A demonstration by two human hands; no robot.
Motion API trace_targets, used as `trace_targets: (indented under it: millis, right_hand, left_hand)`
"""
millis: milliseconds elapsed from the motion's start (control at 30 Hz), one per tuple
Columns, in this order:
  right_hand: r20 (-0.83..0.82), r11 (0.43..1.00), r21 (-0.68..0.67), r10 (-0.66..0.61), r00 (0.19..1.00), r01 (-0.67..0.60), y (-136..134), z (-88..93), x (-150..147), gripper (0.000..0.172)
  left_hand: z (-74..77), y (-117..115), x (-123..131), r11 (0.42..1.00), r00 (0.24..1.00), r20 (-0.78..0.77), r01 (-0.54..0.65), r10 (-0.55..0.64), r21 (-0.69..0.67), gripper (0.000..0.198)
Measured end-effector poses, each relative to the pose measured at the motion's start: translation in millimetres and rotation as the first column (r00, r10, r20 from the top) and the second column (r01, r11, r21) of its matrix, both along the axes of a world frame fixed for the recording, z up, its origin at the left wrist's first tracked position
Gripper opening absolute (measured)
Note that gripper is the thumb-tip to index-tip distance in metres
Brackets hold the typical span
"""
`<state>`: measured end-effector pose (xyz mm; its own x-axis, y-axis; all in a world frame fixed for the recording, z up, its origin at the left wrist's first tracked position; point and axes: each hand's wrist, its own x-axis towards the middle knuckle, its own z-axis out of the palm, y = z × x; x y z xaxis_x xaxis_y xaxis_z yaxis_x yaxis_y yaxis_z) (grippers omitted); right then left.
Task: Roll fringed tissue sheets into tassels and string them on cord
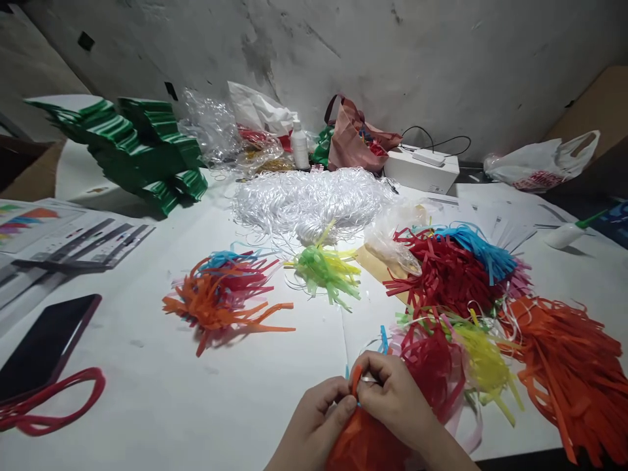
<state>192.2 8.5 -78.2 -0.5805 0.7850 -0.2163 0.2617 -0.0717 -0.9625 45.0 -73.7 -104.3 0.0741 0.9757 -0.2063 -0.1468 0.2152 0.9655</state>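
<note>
The bright orange tissue-like piece (366, 445) is sitting in both hands near the front edge of the white surface (220, 405), right of centre, with a narrow strip poking up between the fingers. The left hand (318, 418) is pinching it, thumb against forefinger; the right hand (397, 392) is pinching that strip, other fingers curling in. Progress-wise, it's looking about midway: the strip is forming a loop-like fold, but nothing's showing it as secured, and the frame is cutting off the lower part. A mixed orange, pink and blue fringed bunch (216, 294) is lying further left, a green-and-yellow one (324, 268) nearer the middle; can't tell if those are finished. Room-wise, a big orange fringed bundle (574, 366) and a dark red strip heap (446, 271) are crowding the right side. The left is giving more elbow room, the black phone (46, 347) lying well apart near the left edge.
</note>
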Motion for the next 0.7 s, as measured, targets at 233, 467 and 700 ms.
trace_targets:
  millis: [233,467,700]
  right_hand:
    - [-0.006,0.996,0.090,0.001,1.000,-0.001,2,-3.9,1,0.014]
    - [-0.080,0.993,0.117,0.010,0.997,0.000,2,-10.7,18,0.023]
    - [-0.270,0.923,0.362,-0.027,0.962,0.127,-4,-2.2,27,0.018]
  left_hand:
    - [2.3,2,-3,1.000,1.000,-0.009,-0.012,0.012,-0.003,0.037]
    - [-3.2,3,0,0.949,0.912,0.343,-0.123,0.224,-0.291,0.038]
    - [1.2,3,3,0.888,0.785,0.473,-0.203,0.400,-0.414,0.039]
